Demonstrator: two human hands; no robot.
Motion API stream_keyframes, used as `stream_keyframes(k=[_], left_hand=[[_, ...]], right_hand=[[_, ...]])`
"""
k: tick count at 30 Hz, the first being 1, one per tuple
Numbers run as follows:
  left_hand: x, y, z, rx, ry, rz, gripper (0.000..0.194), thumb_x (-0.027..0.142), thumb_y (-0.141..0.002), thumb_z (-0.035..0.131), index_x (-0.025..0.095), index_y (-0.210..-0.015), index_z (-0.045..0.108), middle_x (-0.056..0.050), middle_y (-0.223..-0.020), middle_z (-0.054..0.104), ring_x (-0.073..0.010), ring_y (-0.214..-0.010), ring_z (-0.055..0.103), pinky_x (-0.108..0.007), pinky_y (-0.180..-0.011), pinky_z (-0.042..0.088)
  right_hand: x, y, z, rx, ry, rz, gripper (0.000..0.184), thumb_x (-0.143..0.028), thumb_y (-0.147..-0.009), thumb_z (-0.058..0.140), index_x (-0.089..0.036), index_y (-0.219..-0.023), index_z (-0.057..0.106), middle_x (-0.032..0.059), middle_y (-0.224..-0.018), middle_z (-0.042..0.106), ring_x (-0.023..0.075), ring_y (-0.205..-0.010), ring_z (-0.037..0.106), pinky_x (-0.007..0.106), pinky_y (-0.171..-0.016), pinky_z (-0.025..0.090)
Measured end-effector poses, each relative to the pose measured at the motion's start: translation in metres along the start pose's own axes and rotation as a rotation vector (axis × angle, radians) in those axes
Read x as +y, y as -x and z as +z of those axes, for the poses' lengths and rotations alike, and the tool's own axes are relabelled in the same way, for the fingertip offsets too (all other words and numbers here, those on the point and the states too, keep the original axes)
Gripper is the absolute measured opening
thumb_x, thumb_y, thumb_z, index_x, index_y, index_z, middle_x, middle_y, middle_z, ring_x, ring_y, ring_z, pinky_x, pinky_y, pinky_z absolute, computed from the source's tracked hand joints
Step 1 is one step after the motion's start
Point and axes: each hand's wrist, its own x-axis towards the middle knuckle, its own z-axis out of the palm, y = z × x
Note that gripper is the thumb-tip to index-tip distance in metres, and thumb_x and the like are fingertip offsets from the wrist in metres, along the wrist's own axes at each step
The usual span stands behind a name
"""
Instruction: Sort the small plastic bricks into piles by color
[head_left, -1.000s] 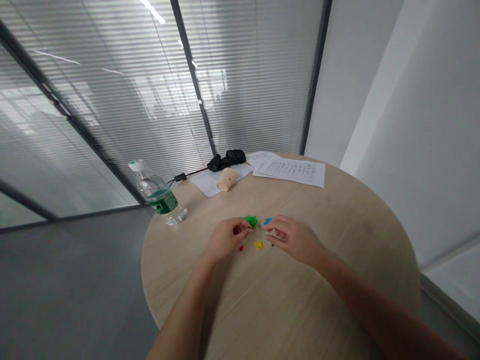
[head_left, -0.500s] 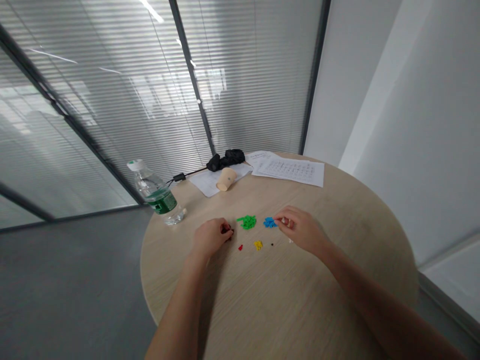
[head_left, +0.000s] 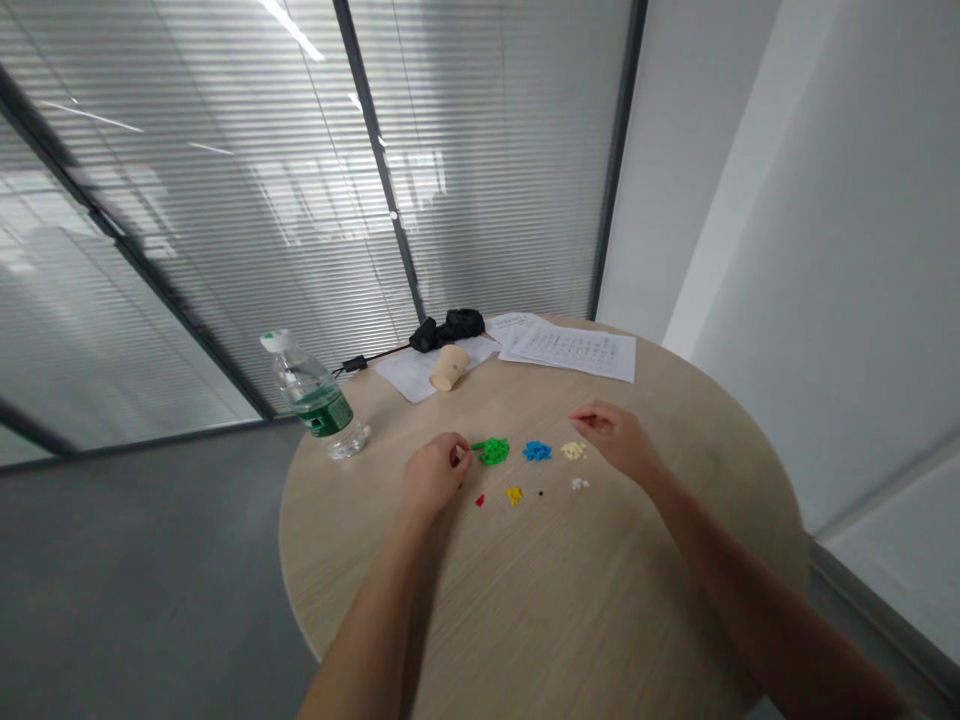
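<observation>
My left hand (head_left: 437,472) rests on the table with its fingers curled together, at the left edge of a pile of small green pieces (head_left: 494,451). What those fingers hold, if anything, is hidden. My right hand (head_left: 615,436) hovers with thumb and fingers pinched, just above and right of a small cream pile (head_left: 574,451); anything in the pinch is too small to make out. Between the hands lies a blue pile (head_left: 537,451). Nearer to me are red pieces (head_left: 480,500), yellow pieces (head_left: 514,495), one tiny dark piece (head_left: 541,493) and white pieces (head_left: 580,484).
A water bottle (head_left: 319,400) stands at the round table's (head_left: 540,610) left edge. Toward the back, a paper cup (head_left: 449,368) lies on its side on a sheet, beside a black bundle (head_left: 457,327) with a cable. Printed sheets (head_left: 574,349) lie to its right.
My right hand has moved right, off the blue pile, uncovering the cream and white pieces. My left hand has shifted slightly right toward the green pile, covering dark pieces seen by its fingertips before.
</observation>
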Motion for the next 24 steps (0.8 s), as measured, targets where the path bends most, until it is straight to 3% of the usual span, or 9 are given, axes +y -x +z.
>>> stream_keyframes(k=[3,5,7,15,24], left_hand=[[0.004,0.001,0.005,0.002,0.036,0.046,0.022,0.030,-0.085,0.047,0.020,-0.095,0.064,-0.004,-0.077,0.064,-0.0168,-0.070,0.057,-0.025,-0.055,0.030],[0.005,0.002,0.004,0.003,0.057,0.070,0.022,0.031,-0.085,0.047,0.021,-0.095,0.065,-0.004,-0.077,0.064,-0.0168,-0.070,0.057,-0.026,-0.056,0.031],[0.005,0.002,0.002,0.008,0.072,0.076,0.022,0.032,-0.086,0.047,0.021,-0.093,0.065,-0.004,-0.076,0.064,-0.0166,-0.070,0.057,-0.026,-0.057,0.031],[0.003,0.002,-0.001,0.009,0.100,0.053,0.021,0.030,-0.085,0.048,0.021,-0.091,0.065,-0.003,-0.075,0.065,-0.0152,-0.067,0.056,-0.024,-0.056,0.030],[0.004,0.001,0.000,-0.006,0.073,0.069,0.023,0.031,-0.086,0.046,0.021,-0.091,0.066,-0.003,-0.075,0.065,-0.0151,-0.068,0.057,-0.024,-0.056,0.030]], right_hand=[[0.002,0.005,-0.006,-0.200,0.012,-0.059,0.016,-0.028,-0.083,0.056,-0.017,-0.083,0.068,0.0063,-0.084,0.069,0.0163,-0.076,0.064,0.029,-0.072,0.051],[0.001,0.014,-0.008,-0.372,0.074,-0.196,0.017,-0.027,-0.085,0.055,-0.018,-0.085,0.069,0.0066,-0.089,0.070,0.0173,-0.084,0.065,0.032,-0.079,0.051],[0.001,0.027,-0.008,-0.454,0.134,-0.317,0.018,-0.025,-0.087,0.054,-0.019,-0.090,0.070,0.0080,-0.097,0.070,0.0191,-0.094,0.063,0.035,-0.087,0.050],[0.014,0.066,-0.001,-0.368,0.298,-0.454,0.029,-0.018,-0.092,0.043,-0.019,-0.097,0.071,0.0104,-0.103,0.070,0.0202,-0.097,0.064,0.038,-0.089,0.052],[0.003,0.109,-0.020,-0.306,0.267,-0.341,0.032,-0.018,-0.091,0.042,-0.024,-0.108,0.068,0.0082,-0.104,0.070,0.0199,-0.099,0.065,0.039,-0.090,0.053]])
